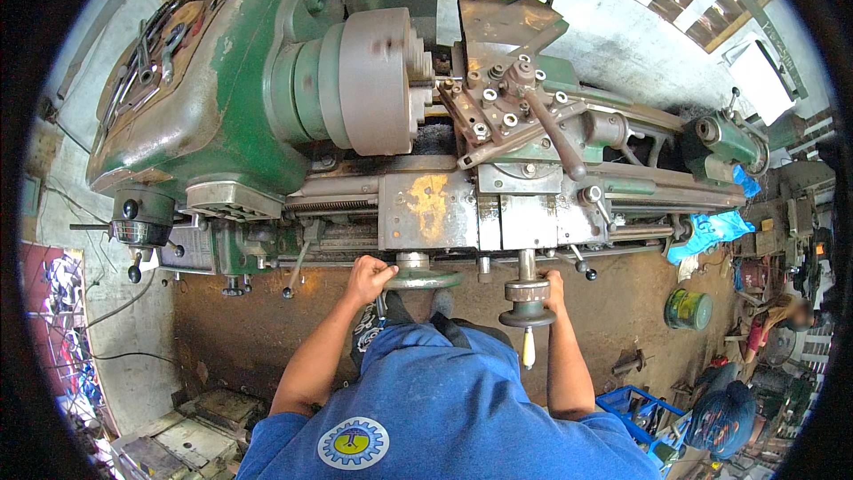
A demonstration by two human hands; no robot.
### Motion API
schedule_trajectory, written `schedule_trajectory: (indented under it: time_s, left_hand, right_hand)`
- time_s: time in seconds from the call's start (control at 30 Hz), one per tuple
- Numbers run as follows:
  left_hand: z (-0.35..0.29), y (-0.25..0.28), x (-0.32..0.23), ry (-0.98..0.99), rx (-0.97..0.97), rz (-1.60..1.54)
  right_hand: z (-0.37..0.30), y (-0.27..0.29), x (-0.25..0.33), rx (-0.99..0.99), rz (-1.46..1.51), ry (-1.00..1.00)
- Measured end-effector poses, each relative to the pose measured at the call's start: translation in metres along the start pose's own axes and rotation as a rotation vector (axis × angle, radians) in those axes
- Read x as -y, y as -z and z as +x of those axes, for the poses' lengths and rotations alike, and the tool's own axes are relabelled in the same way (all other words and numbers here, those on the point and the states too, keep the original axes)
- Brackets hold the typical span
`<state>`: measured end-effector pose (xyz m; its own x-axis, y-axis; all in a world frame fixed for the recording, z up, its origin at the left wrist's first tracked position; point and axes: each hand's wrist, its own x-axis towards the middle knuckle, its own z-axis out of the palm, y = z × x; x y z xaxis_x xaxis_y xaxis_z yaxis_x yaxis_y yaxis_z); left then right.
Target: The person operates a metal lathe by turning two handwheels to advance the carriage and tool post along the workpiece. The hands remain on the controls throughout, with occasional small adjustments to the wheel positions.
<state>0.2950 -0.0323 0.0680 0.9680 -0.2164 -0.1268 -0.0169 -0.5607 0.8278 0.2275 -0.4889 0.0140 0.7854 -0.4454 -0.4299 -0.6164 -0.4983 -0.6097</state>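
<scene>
A big green metal lathe stands before me, its round grey chuck at the left of the carriage. My left hand is closed on the left rim of the green carriage handwheel. At the right side of the cross-slide handwheel, my right hand has its fingers wrapped round the rim, partly hidden behind it. A pale crank handle hangs below that wheel. Above the carriage sits the tool post with its long clamping lever, the tool close to the chuck face.
Several wrenches lie on the headstock. The tailstock stands at the far right of the bed, near a blue plastic sheet. On the floor are a green bucket and a blue crate. Other people are at the lower right.
</scene>
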Motion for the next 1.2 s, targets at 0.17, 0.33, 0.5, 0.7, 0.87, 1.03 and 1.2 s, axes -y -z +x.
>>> schedule_trajectory:
  time_s: [0.17, 0.33, 0.5, 0.7, 0.87, 1.03, 1.2]
  left_hand:
    - [-0.001, 0.001, -0.003, 0.004, 0.018, 0.043]
    - [-0.001, 0.005, -0.008, 0.051, 0.057, 0.055]
    - [-0.001, 0.003, -0.008, -0.01, -0.004, 0.019]
    - [-0.001, -0.002, 0.0, 0.006, -0.025, -0.013]
    - [-0.001, -0.005, 0.005, -0.034, -0.071, 0.019]
    - [-0.003, -0.01, 0.007, -0.106, -0.162, 0.011]
    - [-0.002, -0.006, 0.008, -0.055, -0.062, 0.029]
  right_hand:
    - [-0.006, 0.003, 0.005, -0.034, -0.075, 0.106]
    - [-0.007, 0.004, 0.014, -0.055, -0.084, 0.058]
    - [-0.007, 0.002, 0.016, -0.097, -0.09, 0.061]
    - [-0.005, 0.002, 0.023, -0.104, -0.14, 0.017]
    - [-0.002, 0.003, 0.018, -0.06, -0.08, 0.012]
    - [0.028, -0.005, -0.009, -0.172, -0.23, -0.067]
    - [0.048, -0.016, -0.037, -0.192, -0.216, -0.171]
